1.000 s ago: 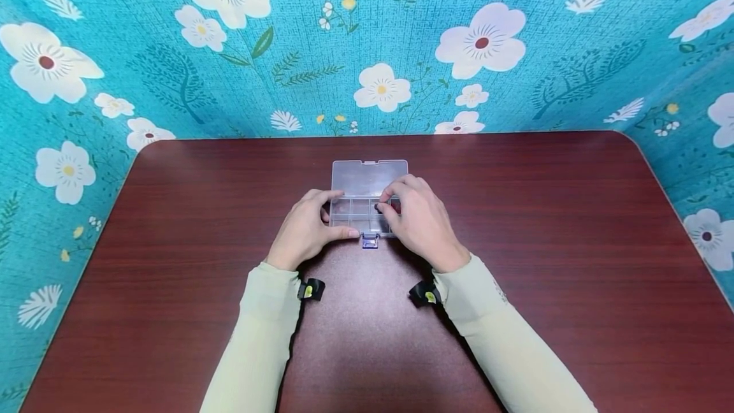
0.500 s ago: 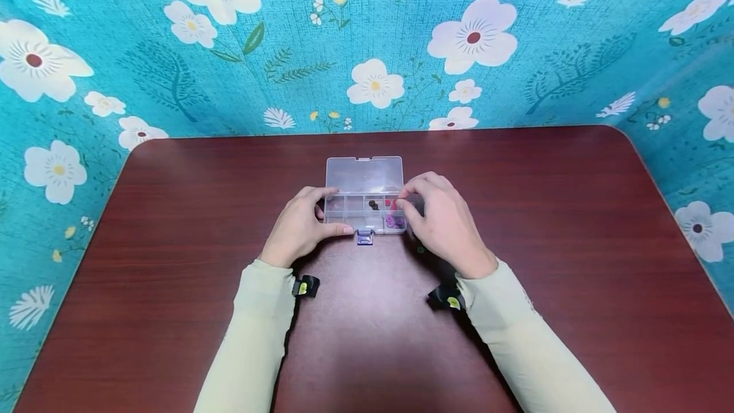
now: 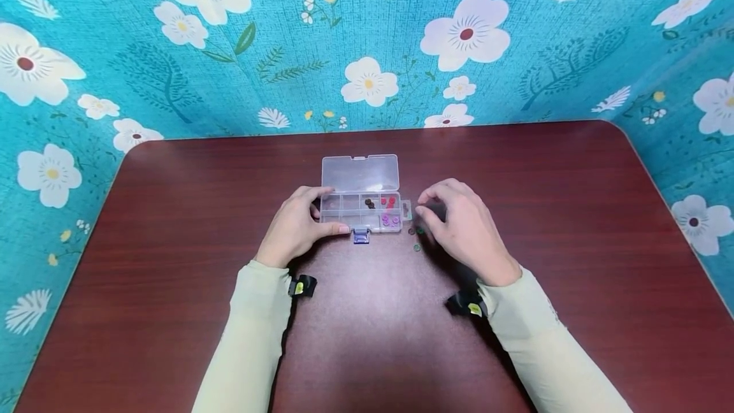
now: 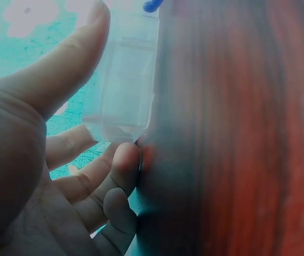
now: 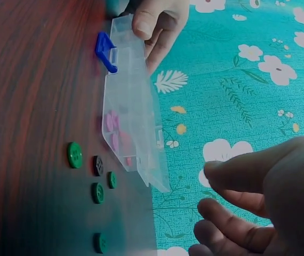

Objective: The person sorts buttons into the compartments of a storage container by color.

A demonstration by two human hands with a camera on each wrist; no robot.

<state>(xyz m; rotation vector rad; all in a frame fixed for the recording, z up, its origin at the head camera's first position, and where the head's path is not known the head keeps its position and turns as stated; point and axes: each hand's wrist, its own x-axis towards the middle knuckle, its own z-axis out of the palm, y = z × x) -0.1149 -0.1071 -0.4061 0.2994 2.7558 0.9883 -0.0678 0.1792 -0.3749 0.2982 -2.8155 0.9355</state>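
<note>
A clear plastic compartment box point(image 3: 360, 174) lies on the table with its lid folded back. My left hand point(image 3: 292, 225) grips its left end, thumb along the front edge and index finger at the back. Dark brown buttons point(image 3: 369, 203) and red buttons point(image 3: 391, 201) lie in back-row compartments, purple buttons point(image 3: 390, 220) in the front right one. To the right of the box is my right hand point(image 3: 464, 228), fingers loosely bent; in the right wrist view nothing shows between its thumb and fingertips. Below it lie several loose green buttons point(image 5: 74, 154) and a dark button point(image 5: 98, 166).
A blue latch point(image 3: 361, 236) hangs at the front of the box, and a clear tab point(image 3: 406, 210) sticks out on its right side. The brown wooden table point(image 3: 201, 273) reaches back to a blue flowered cloth point(image 3: 309, 37).
My right hand has moved from over the box compartments to the right, uncovering the brown, red and purple buttons and the loose ones on the table. My left hand keeps its grip.
</note>
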